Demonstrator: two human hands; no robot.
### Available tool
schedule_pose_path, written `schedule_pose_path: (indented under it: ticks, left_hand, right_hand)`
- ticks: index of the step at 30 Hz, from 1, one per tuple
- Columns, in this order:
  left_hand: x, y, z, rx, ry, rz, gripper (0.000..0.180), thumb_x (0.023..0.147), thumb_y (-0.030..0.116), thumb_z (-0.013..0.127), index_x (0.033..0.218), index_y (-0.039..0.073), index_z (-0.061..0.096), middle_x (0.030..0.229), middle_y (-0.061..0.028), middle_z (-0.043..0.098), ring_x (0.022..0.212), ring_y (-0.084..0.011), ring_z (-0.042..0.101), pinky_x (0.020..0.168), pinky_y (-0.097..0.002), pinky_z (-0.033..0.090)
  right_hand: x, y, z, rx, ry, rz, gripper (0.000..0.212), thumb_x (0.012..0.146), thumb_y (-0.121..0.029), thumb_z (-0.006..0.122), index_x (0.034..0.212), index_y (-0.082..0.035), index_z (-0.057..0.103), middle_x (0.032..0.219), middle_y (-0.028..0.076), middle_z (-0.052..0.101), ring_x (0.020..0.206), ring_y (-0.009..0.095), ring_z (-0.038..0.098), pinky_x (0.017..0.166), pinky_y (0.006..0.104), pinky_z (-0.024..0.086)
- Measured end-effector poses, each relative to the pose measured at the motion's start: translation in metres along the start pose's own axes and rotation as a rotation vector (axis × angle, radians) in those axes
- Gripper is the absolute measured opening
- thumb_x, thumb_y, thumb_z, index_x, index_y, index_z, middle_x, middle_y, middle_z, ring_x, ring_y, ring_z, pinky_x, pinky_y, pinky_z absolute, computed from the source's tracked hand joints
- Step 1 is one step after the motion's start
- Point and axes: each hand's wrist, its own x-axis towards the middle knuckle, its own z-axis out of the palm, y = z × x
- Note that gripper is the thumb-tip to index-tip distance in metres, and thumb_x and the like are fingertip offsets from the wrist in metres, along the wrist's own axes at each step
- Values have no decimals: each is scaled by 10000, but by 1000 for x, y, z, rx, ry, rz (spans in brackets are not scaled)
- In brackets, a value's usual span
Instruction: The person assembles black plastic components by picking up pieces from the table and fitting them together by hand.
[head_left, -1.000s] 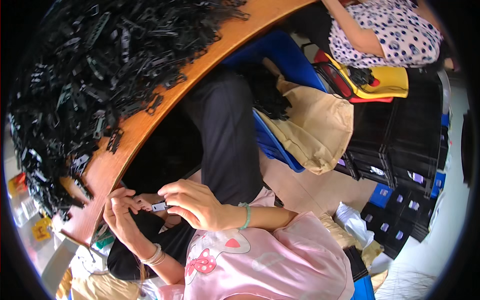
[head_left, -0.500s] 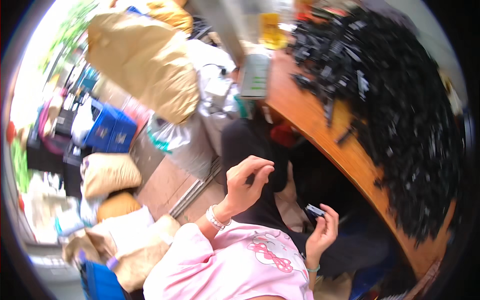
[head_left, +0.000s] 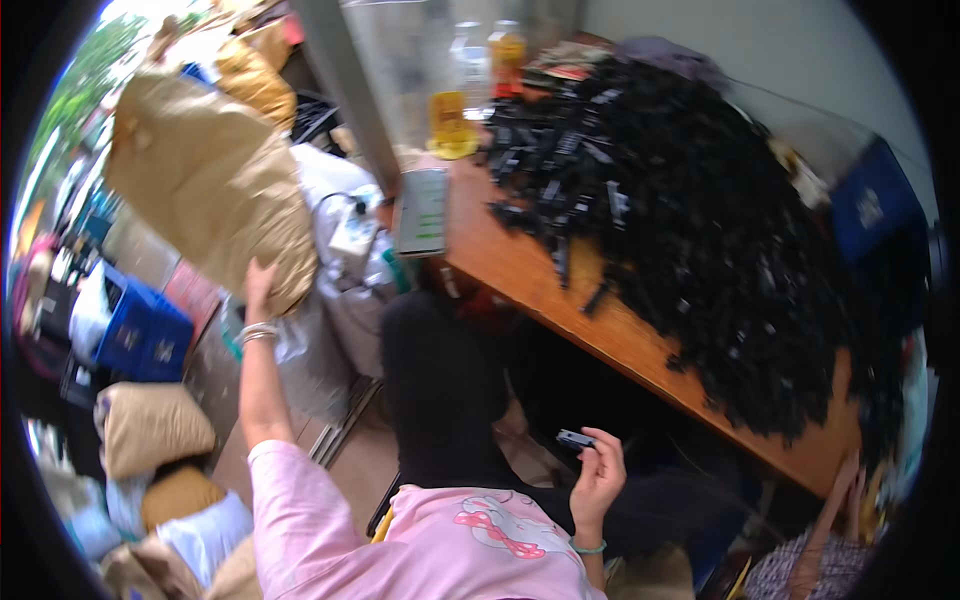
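Note:
My left hand (head_left: 260,286) is stretched far out to the left, against the lower part of a large brown sack (head_left: 215,190). Its fingers look spread, and I make out nothing in them. In front of my lap, my right hand (head_left: 598,468) is closed on a small black clip-like part (head_left: 575,440) with a silvery face. To the right, a big heap of similar-looking black parts (head_left: 690,260) covers much of the wooden table (head_left: 500,265).
A grey-green box (head_left: 421,212) lies at the table's left end, near a yellow container (head_left: 452,125) and bottles. Blue crates (head_left: 145,328) and stuffed sacks (head_left: 155,430) stand on the left. Another person's arm (head_left: 835,510) reaches the table's near right corner.
My left hand has gone from a pinch in front of my chest out to the brown sack, its fingers now spread. My right hand still holds the small part. The view has shifted.

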Motion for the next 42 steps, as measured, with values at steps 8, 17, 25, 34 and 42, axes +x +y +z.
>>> schedule_pose_path:
  ticks: [8, 17, 25, 34, 42]
  left_hand:
    - [35, 143, 66, 179, 37, 26, 620, 811, 270, 633, 1264, -108, 442, 1275, -286, 501, 1228, -367, 468, 1052, -386, 343]
    - [-177, 373, 77, -267, -677, 1096, 192, 826, 39, 597, 1011, 0, 630, 847, -159, 637, 745, -273, 618, 691, -340, 493]
    - [-217, 405, 163, 170, -542, 1581, 302, 716, -16, 561, 1015, -54, 558, 1095, -204, 537, 978, -377, 563, 843, -411, 475]
    - [-219, 429, 165, 32, -611, 1424, 171, 691, -16, 560, 857, -28, 596, 845, -185, 593, 784, -390, 604, 719, -452, 485]
    - [-201, 451, 202, 382, -562, 1405, 151, 693, -2, 581, 832, 20, 636, 868, -150, 569, 786, -345, 595, 687, -436, 471]
  right_hand:
    - [-6, -9, -5, -192, 186, 2, 31, 864, 15, 545, 865, 43, 560, 988, 123, 642, 746, 203, 582, 655, 279, 456]
    - [-12, -11, 4, -12, 125, 127, 106, 907, -10, 546, 917, 87, 590, 1046, 136, 598, 830, 150, 622, 726, 233, 504]
    - [-9, -17, 6, 53, 57, 114, 128, 914, -24, 546, 936, 90, 602, 1057, 128, 596, 833, 150, 626, 729, 231, 503]
    - [3, -11, 8, 180, 109, 250, 105, 868, -53, 598, 892, 46, 627, 957, 111, 639, 844, 207, 617, 750, 277, 473]
    - [16, 0, -8, 138, 79, 228, 136, 898, -35, 573, 952, 71, 638, 1031, 100, 608, 822, 140, 625, 678, 225, 482]
